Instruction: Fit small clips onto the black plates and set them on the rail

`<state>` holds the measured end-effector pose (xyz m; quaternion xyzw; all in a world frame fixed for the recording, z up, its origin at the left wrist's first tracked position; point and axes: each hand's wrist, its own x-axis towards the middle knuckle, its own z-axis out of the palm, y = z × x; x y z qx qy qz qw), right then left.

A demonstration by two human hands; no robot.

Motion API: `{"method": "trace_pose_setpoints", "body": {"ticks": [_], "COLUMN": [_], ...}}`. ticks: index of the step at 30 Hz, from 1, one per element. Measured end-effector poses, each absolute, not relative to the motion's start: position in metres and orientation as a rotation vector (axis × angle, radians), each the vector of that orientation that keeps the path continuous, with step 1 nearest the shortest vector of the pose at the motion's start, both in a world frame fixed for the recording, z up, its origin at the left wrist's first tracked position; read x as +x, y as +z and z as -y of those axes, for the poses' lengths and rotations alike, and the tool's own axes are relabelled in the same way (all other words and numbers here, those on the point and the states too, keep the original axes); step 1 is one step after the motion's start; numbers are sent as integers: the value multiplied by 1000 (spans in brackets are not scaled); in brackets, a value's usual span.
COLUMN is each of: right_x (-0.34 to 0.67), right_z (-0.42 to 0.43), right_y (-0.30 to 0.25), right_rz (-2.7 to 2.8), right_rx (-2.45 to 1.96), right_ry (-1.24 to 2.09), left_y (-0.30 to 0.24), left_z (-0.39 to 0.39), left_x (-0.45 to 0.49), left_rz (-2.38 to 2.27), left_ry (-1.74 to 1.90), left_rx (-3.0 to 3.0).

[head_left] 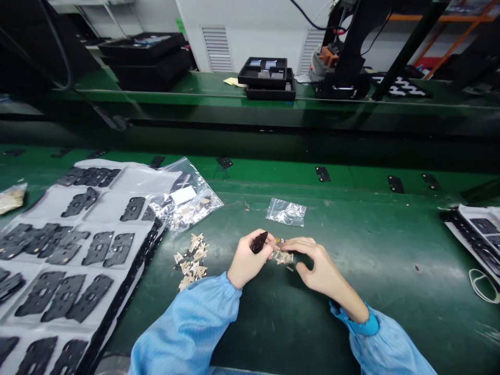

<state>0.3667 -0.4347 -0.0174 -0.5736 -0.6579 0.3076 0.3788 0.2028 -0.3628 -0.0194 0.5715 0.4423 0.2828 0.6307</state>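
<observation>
Along the left of the green surface (pixel 375 224), a white formed tray (pixel 135 179) carries rows of black plates (pixel 97 249). Just beside it lies a clear bag (pixel 191 208) of pale metal tabs, and nearer the person a loose heap of tabs (pixel 191 260) sits directly on the surface.

The left hand (pixel 248 258), in a blue sleeve (pixel 187 328), has a closed grip, pinching a small black piece (pixel 260 242) between thumb and fingers just above the surface. The piece's tip points toward the right hand (pixel 322 263), whose grip is nearly closed. Its fingertips (pixel 291 245) reach a small cluster of tabs (pixel 283 257) between the hands, though whether they have hold of a tab is hard to tell.

Beyond the cluster lies a small plastic bag (pixel 286 212). At the far right are a second tray (pixel 474 229) and a rubber band (pixel 483 286).
</observation>
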Motion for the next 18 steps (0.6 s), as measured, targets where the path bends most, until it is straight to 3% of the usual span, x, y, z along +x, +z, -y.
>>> {"method": "trace_pose_setpoints", "body": {"ticks": [3,10,18], "right_x": [366,356,355], "right_z": [433,430,430], "right_y": [-19,-22,-17], "right_rz": [1458,992,905], "right_rx": [-1569,-1289,-1270], "right_ry": [780,1327,1295], "left_y": [-19,-17,-14], "left_z": [363,369,374], "left_x": [203,205,206], "left_rz": [-1004,-918,-938], "left_ry": [643,572,740], "left_rx": [1314,1282,1558]}}
